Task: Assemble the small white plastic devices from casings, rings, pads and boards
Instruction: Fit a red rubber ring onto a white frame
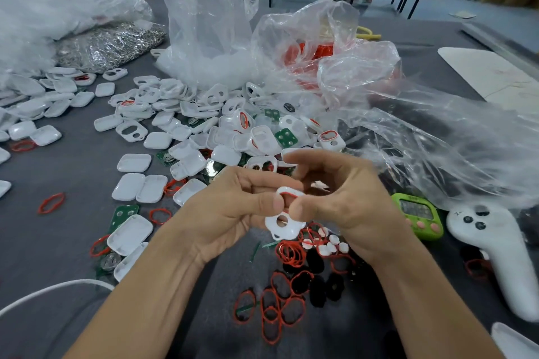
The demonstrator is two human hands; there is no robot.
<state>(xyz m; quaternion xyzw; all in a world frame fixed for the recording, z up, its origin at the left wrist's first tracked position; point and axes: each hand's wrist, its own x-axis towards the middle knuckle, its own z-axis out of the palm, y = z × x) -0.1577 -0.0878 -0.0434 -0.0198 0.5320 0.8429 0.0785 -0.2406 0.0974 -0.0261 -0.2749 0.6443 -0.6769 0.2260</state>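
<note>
The left hand (233, 207) and right hand (350, 201) pinch the casing (293, 229) between them, fingers (278, 203) curled round it. A red ring (287, 193) sits just above the thumb tips. The casing is probably light, stiff and slick, the ring soft; grip the rim.

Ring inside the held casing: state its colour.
Red: the ring lies in the white casing between left hand and right hand; head view.
</note>
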